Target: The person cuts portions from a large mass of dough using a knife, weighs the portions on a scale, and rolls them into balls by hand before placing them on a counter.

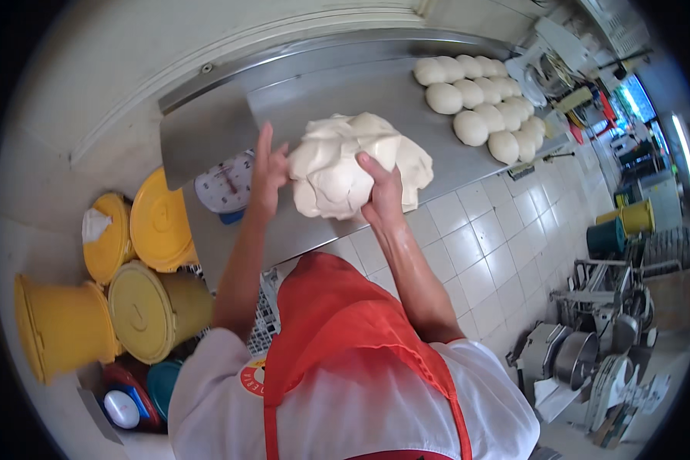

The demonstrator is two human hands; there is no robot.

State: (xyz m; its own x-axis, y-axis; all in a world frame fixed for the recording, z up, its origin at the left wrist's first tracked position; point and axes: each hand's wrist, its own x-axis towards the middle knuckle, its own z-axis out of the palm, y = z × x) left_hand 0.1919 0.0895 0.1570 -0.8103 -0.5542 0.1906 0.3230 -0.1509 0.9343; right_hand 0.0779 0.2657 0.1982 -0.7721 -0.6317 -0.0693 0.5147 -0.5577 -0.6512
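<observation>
Cream-white and soft-looking, the big dough mass (337, 176) is between the two hands, over the near edge of the steel table (314, 92); whether it rests there or is lifted, I cannot tell. At its near right part, the right hand (386, 192) grips the dough mass, thumb laid on the surface, the other fingers hidden. At its left side, the left hand (267, 180) is spread wide, one finger pointing away. Left of the dough mass stands a dial scale (226, 182); well to its right, rows of dough balls (489, 93).
</observation>
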